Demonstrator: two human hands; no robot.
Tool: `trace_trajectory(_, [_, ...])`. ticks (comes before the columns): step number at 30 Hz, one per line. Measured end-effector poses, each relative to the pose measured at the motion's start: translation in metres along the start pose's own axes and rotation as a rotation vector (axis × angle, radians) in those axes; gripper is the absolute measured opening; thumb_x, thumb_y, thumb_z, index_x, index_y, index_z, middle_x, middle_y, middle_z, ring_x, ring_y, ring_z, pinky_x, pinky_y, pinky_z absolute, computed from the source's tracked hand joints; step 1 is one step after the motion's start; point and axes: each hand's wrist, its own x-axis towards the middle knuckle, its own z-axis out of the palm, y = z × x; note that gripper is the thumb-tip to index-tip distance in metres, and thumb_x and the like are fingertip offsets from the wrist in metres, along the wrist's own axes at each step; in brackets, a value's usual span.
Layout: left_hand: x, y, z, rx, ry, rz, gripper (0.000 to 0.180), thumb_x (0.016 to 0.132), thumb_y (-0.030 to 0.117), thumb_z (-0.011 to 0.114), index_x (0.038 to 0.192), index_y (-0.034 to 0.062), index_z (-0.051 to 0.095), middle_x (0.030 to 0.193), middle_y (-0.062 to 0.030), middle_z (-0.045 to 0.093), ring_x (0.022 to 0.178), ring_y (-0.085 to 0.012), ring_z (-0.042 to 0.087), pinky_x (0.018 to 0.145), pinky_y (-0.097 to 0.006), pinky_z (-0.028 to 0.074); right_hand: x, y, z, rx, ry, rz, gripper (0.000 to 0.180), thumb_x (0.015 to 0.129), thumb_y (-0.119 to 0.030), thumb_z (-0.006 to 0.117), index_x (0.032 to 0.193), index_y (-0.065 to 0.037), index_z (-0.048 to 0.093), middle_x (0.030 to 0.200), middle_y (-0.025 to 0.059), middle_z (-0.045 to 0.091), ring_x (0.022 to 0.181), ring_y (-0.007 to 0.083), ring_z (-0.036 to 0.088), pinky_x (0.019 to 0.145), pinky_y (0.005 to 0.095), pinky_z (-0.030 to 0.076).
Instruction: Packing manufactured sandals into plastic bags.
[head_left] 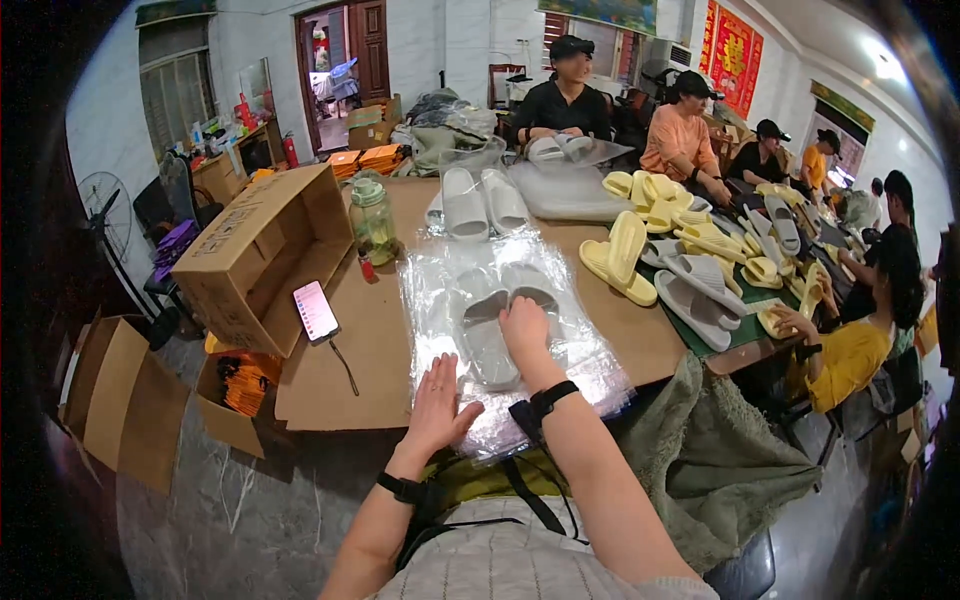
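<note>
A pair of grey slippers [488, 350] lies on a stack of shiny clear plastic bags [582, 372] straight in front of me; plastic seems to cover their far ends. My right hand [527, 330] reaches over them, its fingers curled down and closed on one slipper, with the fingertips partly hidden. Flat on the near left part of the bags rests my left hand [437, 408], fingers stretched out and holding nothing. Just past the bags, another pair of pale grey slippers [465, 208] lies at the far side of the table.
On the left stand an open carton [255, 255], a glass jar [372, 222], a small red bottle [366, 266] and a phone [316, 310]. Yellow slippers [627, 245] and grey ones pile up at right. Several people work around the table. Green cloth [690, 450] hangs off the near edge.
</note>
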Motion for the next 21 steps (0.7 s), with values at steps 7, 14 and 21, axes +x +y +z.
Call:
trace_trajectory(7, [-0.001, -0.002, 0.002, 0.087, -0.004, 0.018, 0.099, 0.087, 0.048, 0.067, 0.153, -0.0088, 0.018, 0.158, -0.0287, 0.026, 0.148, -0.0438, 0.022, 0.120, -0.051, 0.019, -0.028, 0.030, -0.030, 0.177, 0.026, 0.085, 0.026, 0.084, -0.027, 0.065, 0.079, -0.002, 0.061, 0.081, 0.0194, 0.065, 0.081, 0.0403, 0.065, 0.072, 0.0493, 0.051])
trace_trajectory(14, [-0.003, 0.004, -0.005, 0.021, -0.004, 0.018, 0.094, 0.089, 0.047, 0.065, 0.153, -0.0062, 0.021, 0.158, -0.0275, 0.026, 0.148, -0.0439, 0.022, 0.120, -0.052, 0.018, -0.116, 0.088, -0.116, 0.296, 0.209, 0.223, 0.022, 0.083, -0.020, 0.068, 0.080, 0.000, 0.059, 0.073, 0.0176, 0.061, 0.070, 0.0345, 0.061, 0.062, 0.0423, 0.047])
trace_trajectory(21, [-0.006, 0.006, -0.005, 0.059, 0.003, 0.027, 0.092, 0.090, 0.045, 0.066, 0.154, -0.0049, 0.022, 0.157, -0.0289, 0.027, 0.147, -0.0435, 0.023, 0.120, -0.051, 0.019, -0.229, 0.266, -0.147, 0.696, 0.759, 0.684, 0.021, 0.093, -0.021, 0.066, 0.094, 0.000, 0.064, 0.076, 0.0070, 0.062, 0.068, 0.0170, 0.060, 0.065, 0.0335, 0.049])
